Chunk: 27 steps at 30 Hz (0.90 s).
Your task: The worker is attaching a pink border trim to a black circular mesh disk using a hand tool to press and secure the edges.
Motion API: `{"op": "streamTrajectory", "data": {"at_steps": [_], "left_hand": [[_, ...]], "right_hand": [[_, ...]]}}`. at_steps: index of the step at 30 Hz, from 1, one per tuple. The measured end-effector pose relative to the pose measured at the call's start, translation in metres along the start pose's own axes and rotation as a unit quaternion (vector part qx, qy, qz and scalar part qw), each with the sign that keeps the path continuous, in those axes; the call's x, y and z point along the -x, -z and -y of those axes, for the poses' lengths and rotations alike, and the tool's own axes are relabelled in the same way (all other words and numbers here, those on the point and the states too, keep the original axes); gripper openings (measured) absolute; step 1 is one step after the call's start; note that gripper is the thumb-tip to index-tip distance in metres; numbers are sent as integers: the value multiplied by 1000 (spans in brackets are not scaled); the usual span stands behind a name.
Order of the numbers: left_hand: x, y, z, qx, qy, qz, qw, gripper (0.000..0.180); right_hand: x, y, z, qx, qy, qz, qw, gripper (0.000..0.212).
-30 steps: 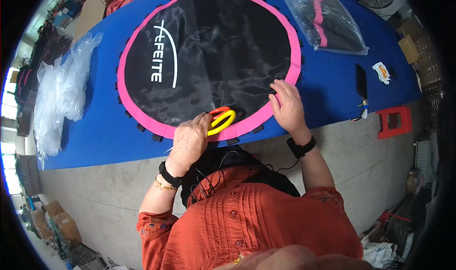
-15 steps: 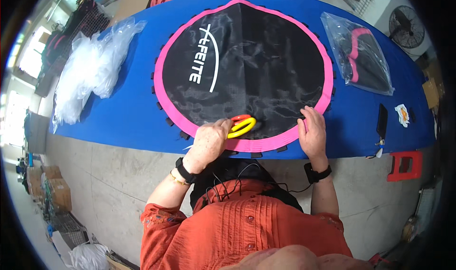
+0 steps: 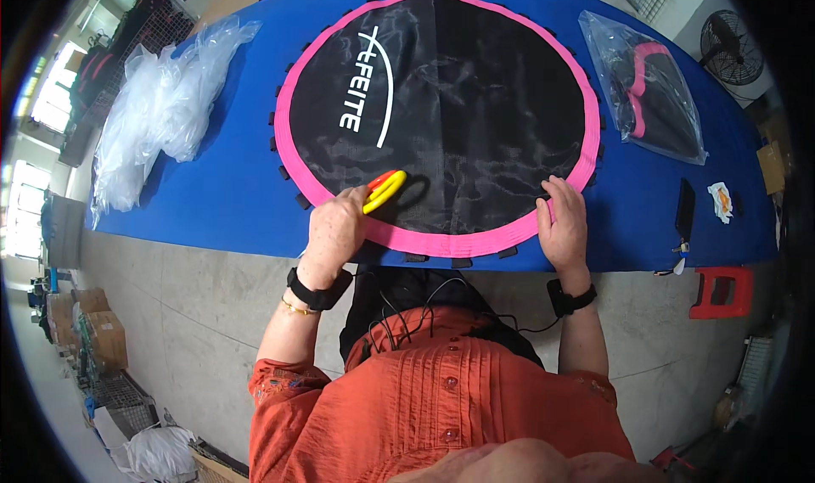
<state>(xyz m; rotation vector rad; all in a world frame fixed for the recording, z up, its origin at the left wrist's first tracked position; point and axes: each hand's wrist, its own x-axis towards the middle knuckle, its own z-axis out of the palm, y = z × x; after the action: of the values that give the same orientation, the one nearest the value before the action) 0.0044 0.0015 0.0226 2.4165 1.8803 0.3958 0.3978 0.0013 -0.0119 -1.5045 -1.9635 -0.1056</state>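
Note:
A round black mesh trampoline mat [image 3: 501, 109] lies flat, edged by a wide pink band [image 3: 441, 244] with short black tabs [image 3: 461, 263] around its rim. My left hand [image 3: 335, 228] is closed on a pair of scissors [image 3: 386, 192] at the mat's near left edge. The red and yellow handle loops stick up over the mesh; the blades are hidden by the hand. At the near right edge my right hand [image 3: 562, 222] rests on the pink band, thumb apart from the fingers, holding nothing I can see.
The blue table [image 3: 229, 177] carries crumpled clear plastic bags [image 3: 165, 109] on the left. To the right are a bagged black-and-pink mat [image 3: 649, 92], a dark phone-like slab [image 3: 684, 207] and a small wrapper [image 3: 721, 201]. A red stool [image 3: 722, 293] stands beside the table's right end.
My left hand has moved left along the pink band with the scissors, and the handles have turned more upright. My right hand stays at the near right edge, almost unmoved.

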Motion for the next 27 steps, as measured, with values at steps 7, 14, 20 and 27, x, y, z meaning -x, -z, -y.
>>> {"op": "streamTrajectory", "data": {"at_steps": [7,14,20,27], "left_hand": [[14,7,-13,32,-25,17,999,36],[5,0,12,-5,-6,-51,999,23],[20,6,-2,4,-16,-22,1000,24],[14,2,17,-12,7,-30,999,28]], "right_hand": [[1,-4,-4,11,15,-3,1000,30],[3,-4,-6,12,11,1,1000,30],[3,-5,-6,11,4,1,1000,31],[5,-4,-7,11,5,6,1000,30]]}}
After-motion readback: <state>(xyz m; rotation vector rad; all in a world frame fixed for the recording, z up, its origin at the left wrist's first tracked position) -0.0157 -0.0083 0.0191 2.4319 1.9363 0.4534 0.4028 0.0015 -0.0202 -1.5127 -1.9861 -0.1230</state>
